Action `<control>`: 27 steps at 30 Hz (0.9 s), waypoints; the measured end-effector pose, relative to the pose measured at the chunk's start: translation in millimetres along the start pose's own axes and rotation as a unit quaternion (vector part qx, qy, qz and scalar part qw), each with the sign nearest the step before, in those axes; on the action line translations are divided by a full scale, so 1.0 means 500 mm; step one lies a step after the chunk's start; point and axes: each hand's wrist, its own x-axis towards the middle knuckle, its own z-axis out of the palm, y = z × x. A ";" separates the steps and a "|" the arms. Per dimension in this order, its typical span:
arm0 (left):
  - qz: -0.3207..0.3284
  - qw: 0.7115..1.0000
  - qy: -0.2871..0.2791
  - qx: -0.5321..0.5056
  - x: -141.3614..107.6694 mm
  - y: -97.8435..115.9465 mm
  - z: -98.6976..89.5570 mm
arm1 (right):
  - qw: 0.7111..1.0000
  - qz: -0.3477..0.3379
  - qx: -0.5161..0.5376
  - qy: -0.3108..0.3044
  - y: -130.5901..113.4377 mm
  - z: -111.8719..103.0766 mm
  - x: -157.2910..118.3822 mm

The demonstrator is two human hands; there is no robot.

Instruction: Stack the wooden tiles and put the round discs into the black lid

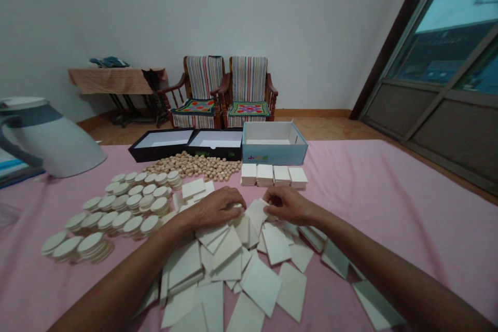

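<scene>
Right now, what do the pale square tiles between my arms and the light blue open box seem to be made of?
The pale square tiles look like thin, bare wood, possibly plywood: matte, cream-coloured faces. The light blue open box is probably printed cardboard: thin walls, whitish inside, coloured characters on its front.

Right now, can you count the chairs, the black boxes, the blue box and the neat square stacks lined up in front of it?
Neat square stacks: 4
Black boxes: 2
Blue box: 1
Chairs: 2
Total: 9
</scene>
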 end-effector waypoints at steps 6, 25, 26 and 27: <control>0.040 0.999 -0.017 -0.009 -0.007 0.007 0.001 | 0.998 0.003 -0.001 0.064 -0.030 0.009 -0.071; 0.005 0.983 0.151 0.103 -0.026 0.031 0.008 | 0.991 0.038 -0.077 0.099 0.072 -0.047 -0.144; -0.001 0.979 0.175 0.103 -0.036 0.036 0.009 | 0.993 0.025 -0.075 0.086 0.071 -0.044 -0.146; -0.008 0.976 0.191 0.101 -0.046 0.041 0.011 | 0.994 0.019 -0.077 0.072 0.070 -0.042 -0.148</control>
